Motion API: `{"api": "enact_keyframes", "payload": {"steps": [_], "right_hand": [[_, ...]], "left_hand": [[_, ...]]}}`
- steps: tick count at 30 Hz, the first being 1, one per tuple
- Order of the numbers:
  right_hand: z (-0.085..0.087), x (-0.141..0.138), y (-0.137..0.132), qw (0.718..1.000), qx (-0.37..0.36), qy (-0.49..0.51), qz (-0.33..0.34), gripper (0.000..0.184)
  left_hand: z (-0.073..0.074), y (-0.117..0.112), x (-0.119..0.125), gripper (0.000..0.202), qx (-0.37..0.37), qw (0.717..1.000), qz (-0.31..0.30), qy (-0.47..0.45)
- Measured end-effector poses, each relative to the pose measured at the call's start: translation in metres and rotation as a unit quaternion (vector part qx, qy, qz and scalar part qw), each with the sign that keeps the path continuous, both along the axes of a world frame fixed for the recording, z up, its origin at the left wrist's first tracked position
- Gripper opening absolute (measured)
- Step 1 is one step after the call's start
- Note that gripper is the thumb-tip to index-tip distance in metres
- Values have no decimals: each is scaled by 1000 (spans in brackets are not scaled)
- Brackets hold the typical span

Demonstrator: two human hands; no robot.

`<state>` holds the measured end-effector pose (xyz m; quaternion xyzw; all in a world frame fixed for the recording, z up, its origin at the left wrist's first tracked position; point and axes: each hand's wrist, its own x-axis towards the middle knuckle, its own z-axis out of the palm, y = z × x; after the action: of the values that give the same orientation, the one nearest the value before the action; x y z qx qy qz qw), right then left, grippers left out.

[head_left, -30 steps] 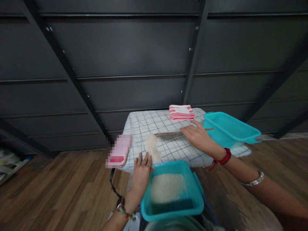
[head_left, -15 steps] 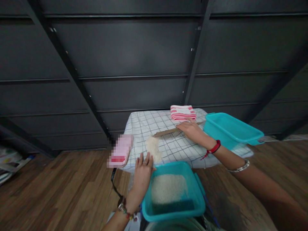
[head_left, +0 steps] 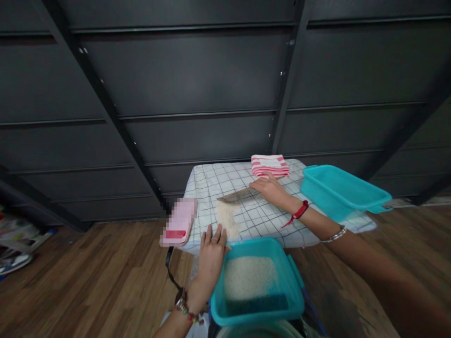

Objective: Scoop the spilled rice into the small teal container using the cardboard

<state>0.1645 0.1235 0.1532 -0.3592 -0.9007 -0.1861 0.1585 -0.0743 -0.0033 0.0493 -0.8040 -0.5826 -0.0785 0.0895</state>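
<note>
My right hand (head_left: 269,188) grips a long, flat brownish strip (head_left: 233,196), cardboard or wood, I cannot tell which. Its left end rests at the far side of a pile of rice grains (head_left: 227,217) on the checked cloth (head_left: 207,183). Close to the near end of the pile, my left hand (head_left: 211,253) lies with fingers stretched out at the cloth's front edge. Its thumb side is against the rim of a turquoise tub (head_left: 259,319), which stands below the table edge and contains more rice (head_left: 250,277).
A second turquoise tub (head_left: 347,188) stands at the table's right end. Behind my right hand lies a folded pink-and-white towel (head_left: 269,165). A pink phone-like object (head_left: 180,218), partly blurred, is at the left edge. A dark panelled wall (head_left: 197,70) rises behind the table.
My right hand has shifted slightly left with the strip, whose end now reaches further over the top of the rice pile. My left hand stays in about the same place.
</note>
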Motion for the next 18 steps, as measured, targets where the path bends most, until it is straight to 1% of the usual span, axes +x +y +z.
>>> {"api": "enact_keyframes", "payload": {"steps": [4,7,11,14,16,18], "right_hand": [[4,18,-2,1000,0,10,25,40],[7,21,1,999,14,35,27,40],[6,2,9,998,7,56,12,39],[3,-15,14,998,-15,48,25,36],[2,-19,16,998,-31,32,43,35],[3,-14,17,997,-44,17,59,37]], "left_hand": [[1,0,0,44,-3,1000,-4,1],[2,-1,1,43,0,1000,0,3],[1,0,1,41,2,1000,1,2],[1,0,1,43,-4,1000,0,2],[1,0,1,44,-5,1000,1,0],[1,-1,1,45,-2,1000,1,-5]]}}
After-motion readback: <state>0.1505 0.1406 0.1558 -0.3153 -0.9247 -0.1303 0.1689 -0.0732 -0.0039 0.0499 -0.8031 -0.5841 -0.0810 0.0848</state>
